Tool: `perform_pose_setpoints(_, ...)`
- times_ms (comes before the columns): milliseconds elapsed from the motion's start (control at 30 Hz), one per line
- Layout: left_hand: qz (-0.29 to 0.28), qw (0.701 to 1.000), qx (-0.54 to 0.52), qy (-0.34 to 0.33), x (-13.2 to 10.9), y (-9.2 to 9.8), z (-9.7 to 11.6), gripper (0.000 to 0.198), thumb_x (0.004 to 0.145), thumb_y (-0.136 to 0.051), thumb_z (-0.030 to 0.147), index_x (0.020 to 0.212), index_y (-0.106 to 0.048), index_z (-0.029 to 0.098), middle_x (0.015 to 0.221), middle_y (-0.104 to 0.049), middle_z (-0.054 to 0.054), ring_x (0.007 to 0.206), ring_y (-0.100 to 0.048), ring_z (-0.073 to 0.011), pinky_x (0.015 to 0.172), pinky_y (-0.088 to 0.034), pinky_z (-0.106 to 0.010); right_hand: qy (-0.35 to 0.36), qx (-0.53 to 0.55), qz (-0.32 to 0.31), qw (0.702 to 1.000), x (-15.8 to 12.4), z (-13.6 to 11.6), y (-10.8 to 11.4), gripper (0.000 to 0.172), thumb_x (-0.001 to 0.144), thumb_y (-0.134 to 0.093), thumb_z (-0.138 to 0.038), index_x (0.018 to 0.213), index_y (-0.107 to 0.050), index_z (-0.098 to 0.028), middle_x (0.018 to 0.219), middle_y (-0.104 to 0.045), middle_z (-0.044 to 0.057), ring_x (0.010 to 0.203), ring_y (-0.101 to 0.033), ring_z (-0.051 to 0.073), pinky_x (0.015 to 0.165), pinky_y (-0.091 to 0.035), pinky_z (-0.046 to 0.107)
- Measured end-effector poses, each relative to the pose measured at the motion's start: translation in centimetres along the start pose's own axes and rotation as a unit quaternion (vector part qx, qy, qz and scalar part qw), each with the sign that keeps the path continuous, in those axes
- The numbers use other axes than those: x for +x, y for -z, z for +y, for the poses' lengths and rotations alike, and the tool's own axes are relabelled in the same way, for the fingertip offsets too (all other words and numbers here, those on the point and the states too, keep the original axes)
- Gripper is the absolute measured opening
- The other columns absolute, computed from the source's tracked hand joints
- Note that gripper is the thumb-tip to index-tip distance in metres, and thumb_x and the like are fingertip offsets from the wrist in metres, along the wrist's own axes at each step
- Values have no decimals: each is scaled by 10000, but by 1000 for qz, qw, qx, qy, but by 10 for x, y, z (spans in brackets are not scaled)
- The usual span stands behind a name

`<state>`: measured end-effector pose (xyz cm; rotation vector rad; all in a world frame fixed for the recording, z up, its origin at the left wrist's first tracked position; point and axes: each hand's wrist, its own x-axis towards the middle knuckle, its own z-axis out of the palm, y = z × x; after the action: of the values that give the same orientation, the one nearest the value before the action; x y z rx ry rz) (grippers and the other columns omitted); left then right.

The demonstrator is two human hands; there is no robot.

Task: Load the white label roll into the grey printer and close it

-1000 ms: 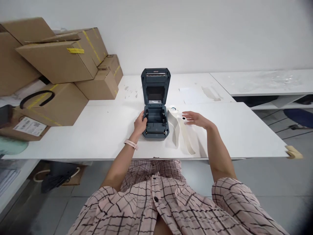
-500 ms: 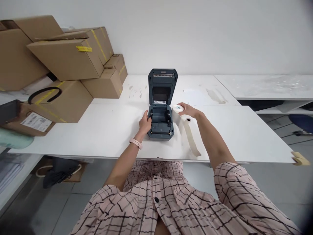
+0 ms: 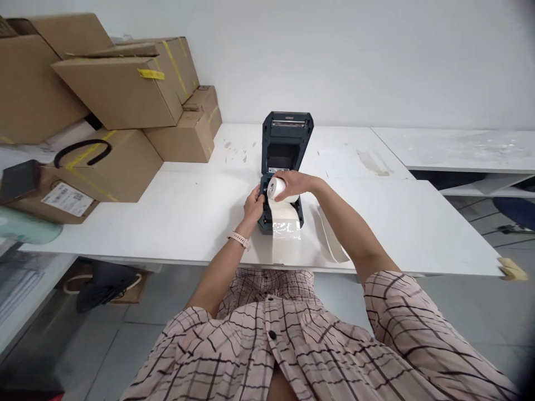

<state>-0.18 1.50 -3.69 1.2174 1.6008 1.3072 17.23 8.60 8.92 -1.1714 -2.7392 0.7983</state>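
A dark label printer (image 3: pixel 288 136) stands on the table with its lid raised. My right hand (image 3: pixel 290 185) is closed around a white label roll (image 3: pixel 272 188) and holds it over the printer's bay. From the roll a strip of labels (image 3: pixel 286 228) hangs across the printer's front and down onto the table. At the printer's left side, my left hand (image 3: pixel 253 206) grips the edge, with its fingertips partly hidden. A loose paper strip (image 3: pixel 332 236) curls on the table beside my right forearm, which hides its upper end.
Cardboard boxes (image 3: pixel 121 92) are piled at the left, with a black band (image 3: pixel 83 151) and a green roll (image 3: pixel 25 225) near them. A white wall rises behind the white table (image 3: pixel 409 223). Yellowish padding (image 3: pixel 513 269) covers the table's right corner.
My right hand has lifted the label roll from beside the printer and brought it left over the open bay, trailing its strip. My left hand has stayed at the printer's side.
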Motion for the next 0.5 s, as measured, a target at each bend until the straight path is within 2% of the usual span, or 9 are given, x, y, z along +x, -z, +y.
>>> perform_pose_setpoints(133, 2, 999, 16, 33, -5, 1, 7, 566, 927, -544, 231, 1493, -570, 242, 1386, -718, -53, 1331, -636, -266, 1169, -467, -422, -18, -34, -24, 999, 9, 2, -3, 745, 667, -860, -518, 1285, -590, -201, 1321, -669, 143, 1202, -641, 377, 996, -539, 503)
perform_pose_setpoints(267, 0, 999, 31, 31, -7, 1, 12, 566, 936, -513, 211, 1499, -561, 234, 1405, -706, -60, 1331, -637, -266, 1178, -456, -429, -23, -68, -61, 996, 14, 1, -3, 746, 690, -857, -526, 1311, -587, -214, 1371, -660, 145, 1240, -637, 392, 1026, -534, 501)
perform_pose_setpoints(400, 3, 998, 53, 24, -9, 2, 18, 554, 928, -511, 186, 1476, -583, 217, 1403, -708, -75, 1344, -630, -280, 1187, -444, -451, -41, -106, -94, 989, 30, 4, -16, 783, 722, -848, -531, 1371, -579, -184, 1449, -627, 171, 1315, -612, 402, 1081, -514, 480)
perform_pose_setpoints(500, -2, 998, 61, 21, -11, 2, 22, 558, 934, -495, 177, 1487, -570, 186, 1446, -677, -98, 1372, -611, -282, 1198, -430, -445, -50, -99, -95, 989, 38, 8, -25, 820, 764, -825, -519, 1447, -548, -160, 1517, -584, 194, 1368, -587, 408, 1110, -503, 483)
